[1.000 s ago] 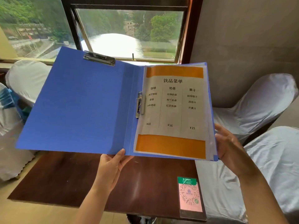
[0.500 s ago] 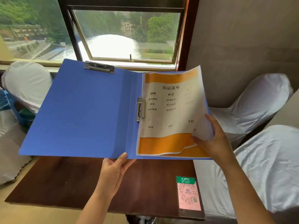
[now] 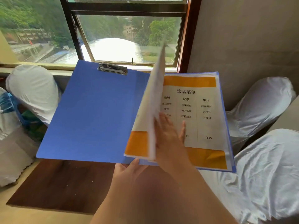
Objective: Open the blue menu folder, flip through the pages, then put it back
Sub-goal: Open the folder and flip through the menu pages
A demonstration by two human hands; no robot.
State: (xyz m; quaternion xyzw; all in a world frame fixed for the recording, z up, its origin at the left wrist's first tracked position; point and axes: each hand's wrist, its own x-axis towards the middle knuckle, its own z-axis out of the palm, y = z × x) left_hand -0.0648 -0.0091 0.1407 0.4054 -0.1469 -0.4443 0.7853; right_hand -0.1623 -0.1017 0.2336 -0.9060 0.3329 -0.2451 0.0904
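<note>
The blue menu folder (image 3: pixel 97 113) is held open in the air above a dark wooden table (image 3: pixel 61 186). My left hand (image 3: pixel 127 170) grips its bottom edge near the spine, thumb on top. One menu page (image 3: pixel 152 110) stands nearly upright, mid-turn toward the left cover. My right hand (image 3: pixel 169 136) lies flat behind that page, fingers spread and pushing against it. Underneath, another menu page (image 3: pixel 202 110) with orange bands and printed columns lies on the right side. A metal clip (image 3: pixel 112 70) sits at the top of the left cover.
Chairs in white covers stand at the left (image 3: pixel 34 91), right (image 3: pixel 262 102) and near right (image 3: pixel 267 175). A window (image 3: pixel 126 42) is straight ahead and a grey wall (image 3: pixel 242 38) at the right. Blue and green items lie low at the left (image 3: pixel 24 120).
My right hand has lifted the top page from its lower right corner and swept it up and leftward until it stands upright. The folder has shifted right and lower in view.
</note>
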